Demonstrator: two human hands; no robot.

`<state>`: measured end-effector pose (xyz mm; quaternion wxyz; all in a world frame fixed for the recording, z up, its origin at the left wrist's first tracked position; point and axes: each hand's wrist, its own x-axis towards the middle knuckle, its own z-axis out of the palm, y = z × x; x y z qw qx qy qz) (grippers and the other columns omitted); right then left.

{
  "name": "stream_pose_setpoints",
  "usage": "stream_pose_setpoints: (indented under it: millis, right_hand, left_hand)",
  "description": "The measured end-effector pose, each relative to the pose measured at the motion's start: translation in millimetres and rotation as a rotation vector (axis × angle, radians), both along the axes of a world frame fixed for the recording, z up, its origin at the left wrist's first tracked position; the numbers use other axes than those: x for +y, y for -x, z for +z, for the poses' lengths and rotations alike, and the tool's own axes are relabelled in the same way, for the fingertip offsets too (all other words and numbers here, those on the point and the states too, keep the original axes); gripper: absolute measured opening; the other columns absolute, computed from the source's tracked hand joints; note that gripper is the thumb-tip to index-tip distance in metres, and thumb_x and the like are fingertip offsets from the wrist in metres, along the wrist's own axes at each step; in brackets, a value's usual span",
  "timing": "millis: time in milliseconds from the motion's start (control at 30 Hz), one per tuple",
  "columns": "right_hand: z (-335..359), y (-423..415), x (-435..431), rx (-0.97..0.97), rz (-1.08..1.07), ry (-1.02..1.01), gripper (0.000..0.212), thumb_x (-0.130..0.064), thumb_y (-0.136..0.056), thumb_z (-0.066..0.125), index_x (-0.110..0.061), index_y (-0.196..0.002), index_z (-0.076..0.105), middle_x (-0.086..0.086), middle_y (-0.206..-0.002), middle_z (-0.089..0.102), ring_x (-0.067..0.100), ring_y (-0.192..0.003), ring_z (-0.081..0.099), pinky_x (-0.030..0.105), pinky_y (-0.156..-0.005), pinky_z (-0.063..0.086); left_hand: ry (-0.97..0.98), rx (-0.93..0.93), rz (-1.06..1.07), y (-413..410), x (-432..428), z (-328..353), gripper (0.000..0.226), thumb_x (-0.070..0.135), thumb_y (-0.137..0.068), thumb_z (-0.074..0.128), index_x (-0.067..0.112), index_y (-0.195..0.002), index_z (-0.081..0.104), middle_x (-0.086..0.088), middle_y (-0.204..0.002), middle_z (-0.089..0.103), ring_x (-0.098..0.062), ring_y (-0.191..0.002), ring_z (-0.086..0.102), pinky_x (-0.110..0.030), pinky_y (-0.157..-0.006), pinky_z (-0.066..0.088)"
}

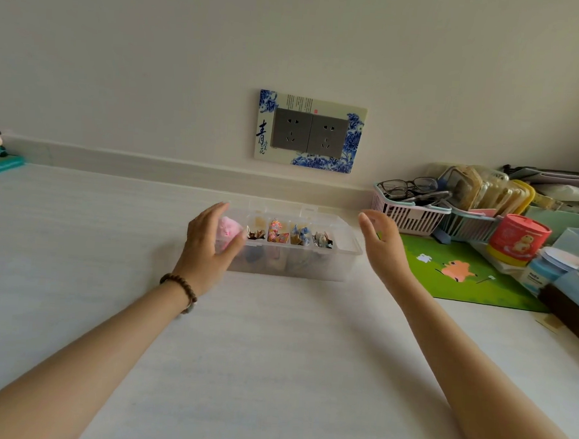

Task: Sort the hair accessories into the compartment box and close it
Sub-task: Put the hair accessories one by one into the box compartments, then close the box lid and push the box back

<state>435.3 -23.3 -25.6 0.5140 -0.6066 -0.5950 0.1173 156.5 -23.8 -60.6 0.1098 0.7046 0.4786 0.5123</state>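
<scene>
Head view: box (pixel 298 267), accessories (pixel 275 232) sorted. Left hand (pixel 205 244) loosely open at its 9 o'clock end; right hand (pixel 381 245) open, empty, apart at 3 o'clock. Steady both ends, then press lid squarely.

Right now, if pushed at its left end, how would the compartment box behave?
The compartment box looks thin clear plastic holding small accessories: probably light. Low and long on the smooth table, it likely slides or pivots, not tips.
</scene>
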Motion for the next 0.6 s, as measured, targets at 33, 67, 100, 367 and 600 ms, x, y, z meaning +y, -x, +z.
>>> stream_pose_setpoints:
  millis: [33, 67, 100, 367, 600]
  right_hand:
    - [-3.5, -2.1, 1.6, 0.134, 0.035, 0.100, 0.043, -0.038, -0.094, 0.046, -0.011, -0.126, 0.051, 0.005, -0.130, 0.053, 0.021, -0.122, 0.047, 0.032, -0.101, 0.037]
    - [-7.9, -3.6, 3.2, 0.272, 0.100, 0.207, 0.050, -0.043, -0.093, 0.045, -0.012, -0.132, 0.044, 0.003, -0.135, 0.048, 0.020, -0.126, 0.044, 0.032, -0.103, 0.035]
    - [-12.9, -4.9, 5.3, 0.399, 0.172, 0.299, 0.057, -0.048, -0.091, 0.046, -0.013, -0.136, 0.039, 0.001, -0.138, 0.045, 0.020, -0.129, 0.041, 0.034, -0.107, 0.033]
    - [-30.0, -2.1, 13.4, 0.650, 0.389, 0.411, 0.087, -0.071, -0.060, 0.063, -0.024, -0.131, 0.047, -0.006, -0.133, 0.055, 0.018, -0.127, 0.046, 0.047, -0.115, 0.024]
    - [-31.1, -10.2, 5.3, 0.646, 0.460, 0.534, 0.103, -0.077, -0.056, 0.064, -0.008, -0.131, 0.049, 0.017, -0.133, 0.053, 0.030, -0.123, 0.051, 0.050, -0.108, 0.036]
  left_hand:
    - [0.105, -0.077, -0.010, 0.6, 1.6, -0.5, 0.066, 0.047, -0.083, 0.053, 0.013, -0.136, 0.032, -0.004, -0.141, 0.035, -0.018, -0.130, 0.029, -0.017, -0.099, 0.020]
    - [0.215, -0.158, -0.044, 1.7, 5.1, -2.3, 0.069, 0.047, -0.084, 0.055, 0.012, -0.138, 0.028, -0.006, -0.143, 0.033, -0.020, -0.132, 0.029, -0.022, -0.102, 0.022]
    - [0.301, -0.217, -0.080, 2.9, 8.5, -3.1, 0.074, 0.052, -0.082, 0.055, 0.010, -0.136, 0.028, -0.010, -0.144, 0.034, -0.024, -0.132, 0.032, -0.029, -0.104, 0.025]
    - [0.451, -0.532, -0.192, 7.2, 22.7, -3.3, 0.059, 0.056, -0.082, 0.050, 0.013, -0.122, 0.048, -0.004, -0.116, 0.054, -0.014, -0.105, 0.050, -0.028, -0.094, 0.034]
    - [0.652, -0.606, -0.269, 20.9, 29.6, -1.9, 0.059, 0.070, -0.076, 0.038, 0.023, -0.107, 0.054, -0.001, -0.100, 0.063, -0.023, -0.102, 0.057, -0.033, -0.098, 0.041]
